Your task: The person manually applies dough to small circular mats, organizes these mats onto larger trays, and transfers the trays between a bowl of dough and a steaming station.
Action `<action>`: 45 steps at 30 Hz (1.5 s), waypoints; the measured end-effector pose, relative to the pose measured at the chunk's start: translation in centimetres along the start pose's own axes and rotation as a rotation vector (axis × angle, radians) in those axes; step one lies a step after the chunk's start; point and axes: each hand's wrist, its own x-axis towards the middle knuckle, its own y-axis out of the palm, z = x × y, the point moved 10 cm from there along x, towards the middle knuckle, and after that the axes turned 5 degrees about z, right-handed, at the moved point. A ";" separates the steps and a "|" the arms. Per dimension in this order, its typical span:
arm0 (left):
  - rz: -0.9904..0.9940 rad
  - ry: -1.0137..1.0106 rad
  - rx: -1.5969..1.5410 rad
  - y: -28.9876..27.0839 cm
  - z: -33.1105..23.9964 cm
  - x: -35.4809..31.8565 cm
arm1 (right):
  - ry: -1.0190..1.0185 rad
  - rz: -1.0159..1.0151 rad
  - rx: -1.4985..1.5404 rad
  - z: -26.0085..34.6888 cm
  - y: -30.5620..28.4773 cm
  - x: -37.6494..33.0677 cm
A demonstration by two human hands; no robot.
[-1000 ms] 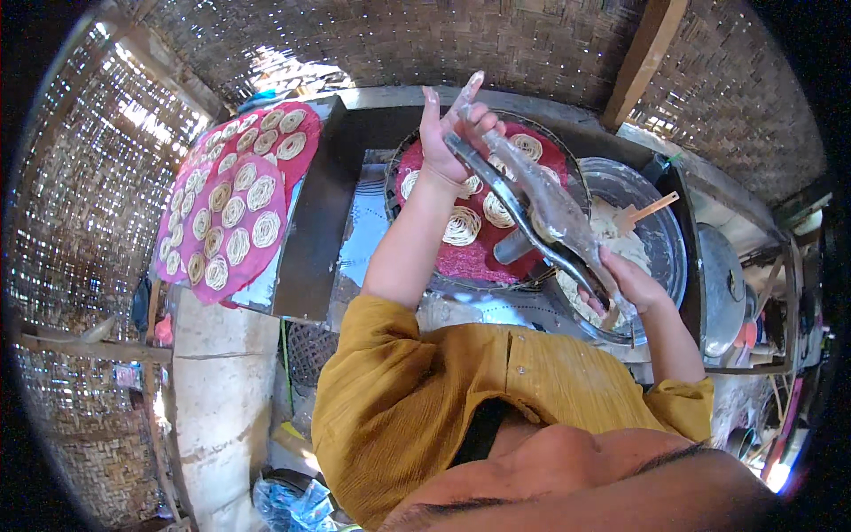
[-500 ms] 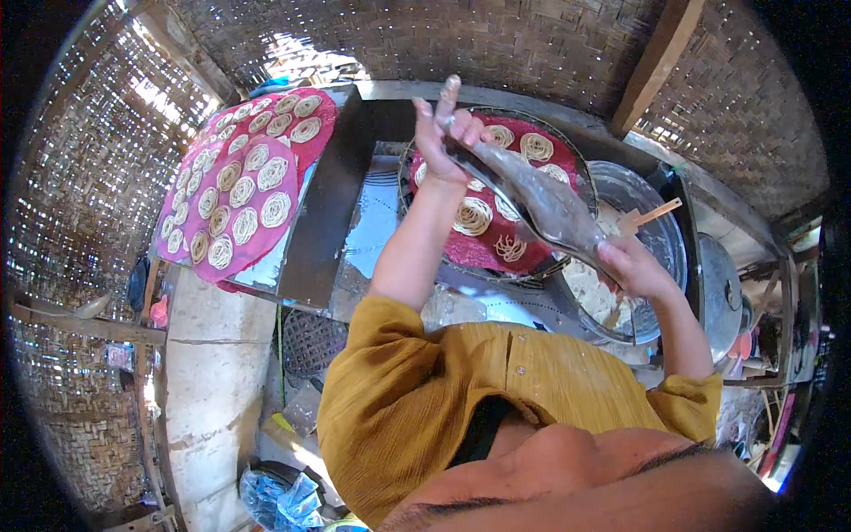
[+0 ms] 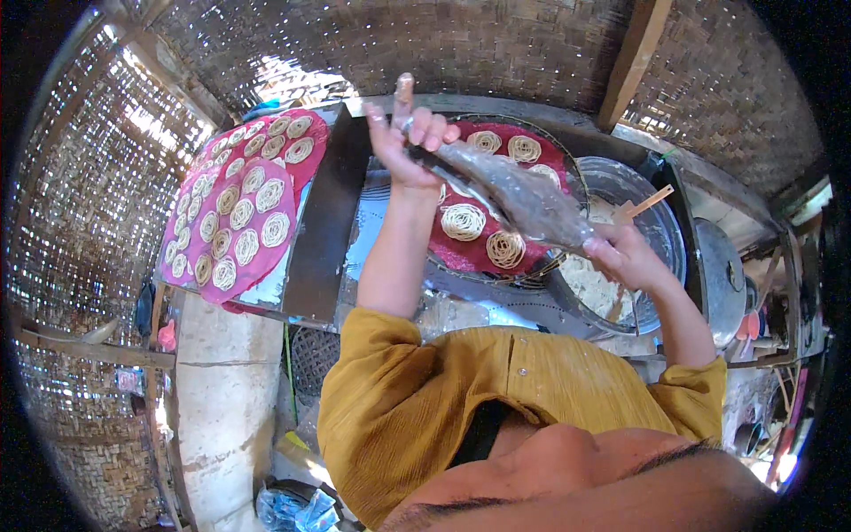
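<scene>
Overhead, my left hand (image 3: 409, 142) pinches the narrow tip of a clear piping bag (image 3: 514, 191); my right hand (image 3: 625, 257) squeezes its fat end, fingers closed — the bag slants above a red tray (image 3: 456, 253) of coiled noodle rounds (image 3: 464, 222); a metal bowl (image 3: 669, 239) sits beside.

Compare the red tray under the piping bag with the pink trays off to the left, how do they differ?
The red tray holds only a few noodle coils with bare cloth between them; the pink trays are packed with coils in rows. The red tray lies right under the piping bag held by the left hand and right hand; the pink trays lie apart, untouched. Both carry pale spiral coils on coloured cloth.
</scene>
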 end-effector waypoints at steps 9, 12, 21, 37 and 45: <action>-0.156 -0.089 0.038 -1.4 3.3 -2.7 | 0.036 0.031 0.094 -3.3 1.0 -2.1; -0.098 -0.137 -0.030 -1.5 5.1 -2.5 | 0.052 0.008 0.131 -4.2 0.7 -2.6; -0.279 -1.015 0.872 -8.2 14.7 -12.1 | 0.031 -0.045 0.232 -5.2 0.7 -2.8; -0.211 -1.284 1.139 -12.5 14.3 -14.8 | -0.024 -0.259 0.333 -7.5 0.0 -2.4; 0.783 -0.906 2.366 -4.4 12.9 -13.2 | -0.018 -0.338 0.398 -8.5 -0.5 -4.1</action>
